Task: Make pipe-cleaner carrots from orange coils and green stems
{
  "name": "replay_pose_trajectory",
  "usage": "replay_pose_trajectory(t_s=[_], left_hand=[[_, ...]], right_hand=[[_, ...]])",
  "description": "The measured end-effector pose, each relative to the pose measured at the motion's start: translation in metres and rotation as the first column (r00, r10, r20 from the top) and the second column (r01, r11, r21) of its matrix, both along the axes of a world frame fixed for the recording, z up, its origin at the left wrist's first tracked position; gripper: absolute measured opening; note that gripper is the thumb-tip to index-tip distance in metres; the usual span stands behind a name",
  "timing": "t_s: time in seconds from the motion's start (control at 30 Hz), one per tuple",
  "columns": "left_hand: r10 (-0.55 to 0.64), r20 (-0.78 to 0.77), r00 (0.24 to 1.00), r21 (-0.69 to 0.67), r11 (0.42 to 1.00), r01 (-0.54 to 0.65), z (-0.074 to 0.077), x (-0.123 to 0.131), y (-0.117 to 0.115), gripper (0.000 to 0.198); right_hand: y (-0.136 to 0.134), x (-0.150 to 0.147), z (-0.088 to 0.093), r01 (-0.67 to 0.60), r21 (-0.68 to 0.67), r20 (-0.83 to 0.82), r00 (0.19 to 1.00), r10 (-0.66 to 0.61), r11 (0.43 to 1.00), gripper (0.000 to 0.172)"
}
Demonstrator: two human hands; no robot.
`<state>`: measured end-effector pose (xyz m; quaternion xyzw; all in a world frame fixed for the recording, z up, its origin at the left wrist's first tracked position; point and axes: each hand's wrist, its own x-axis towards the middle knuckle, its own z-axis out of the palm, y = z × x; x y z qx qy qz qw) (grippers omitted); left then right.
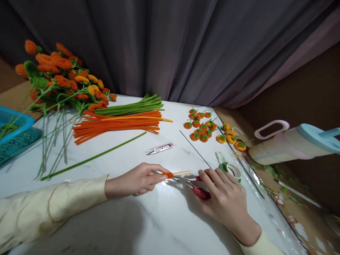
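Note:
My left hand [139, 180] pinches an orange pipe cleaner [170, 175] wound around a pale wooden stick [183, 173], whose bare end points right. In my right hand [225, 196] are pliers with red handles [201, 193]. Their metal jaws reach to the orange coil, just below the stick; whether they grip it I cannot make out. Behind my hands lie pink thread snips [160, 149] and a thin dark green stem wire [195, 149]. A single green pipe cleaner [92, 156] lies slantwise beyond my left forearm.
Orange pipe cleaners [119, 124] and green ones [132, 107] lie in bundles at the back. Finished orange flowers [57, 63] pile up left, near a blue basket [20, 138]. Small flower heads [203, 131], tape rolls [234, 171] and a lidded tumbler [288, 145] are on the right.

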<state>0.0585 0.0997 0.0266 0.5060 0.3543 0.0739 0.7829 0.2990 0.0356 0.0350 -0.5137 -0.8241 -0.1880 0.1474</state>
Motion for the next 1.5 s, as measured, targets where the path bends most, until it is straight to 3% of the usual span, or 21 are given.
replay_pose_trajectory(t_s=[0.4,0.57,0.63,0.77,0.83,1.17,1.37,1.5], left_hand=[[-0.009,-0.013,1.0,0.031,0.999,0.009,-0.001,-0.001,-0.001,0.05],[0.027,-0.004,1.0,0.071,0.997,-0.027,-0.006,0.001,-0.004,0.048],[0.072,-0.021,0.997,0.166,0.984,-0.068,-0.008,0.003,-0.007,0.045],[0.119,-0.076,0.99,0.487,0.871,-0.067,-0.009,0.005,-0.014,0.036],[0.117,-0.101,0.988,0.566,0.823,-0.04,-0.008,0.004,-0.016,0.036],[0.105,-0.113,0.988,0.624,0.781,-0.012,-0.007,0.002,-0.018,0.036],[0.104,-0.117,0.988,0.664,0.748,0.0,-0.006,0.002,-0.019,0.036],[0.105,-0.109,0.988,0.678,0.735,-0.004,-0.006,0.002,-0.019,0.036]], right_hand=[[-0.004,-0.006,0.002,0.09,-0.052,0.055,0.995,-0.087,0.995,0.018],[-0.002,-0.004,0.0,0.089,-0.13,-0.048,0.994,-0.096,0.987,0.013],[-0.001,-0.002,0.0,0.068,-0.184,-0.121,0.988,-0.092,0.981,0.011],[0.0,0.003,0.004,0.042,-0.341,-0.213,0.97,-0.121,0.939,0.011],[0.0,0.004,0.006,0.039,-0.391,-0.235,0.962,-0.141,0.919,0.012],[0.001,0.001,0.007,0.047,-0.525,-0.253,0.945,-0.208,0.85,0.01],[0.001,-0.001,0.012,-0.011,-0.661,-0.295,0.923,-0.247,0.75,0.015],[0.001,-0.002,0.014,-0.011,-0.697,-0.29,0.919,-0.267,0.717,0.017]])
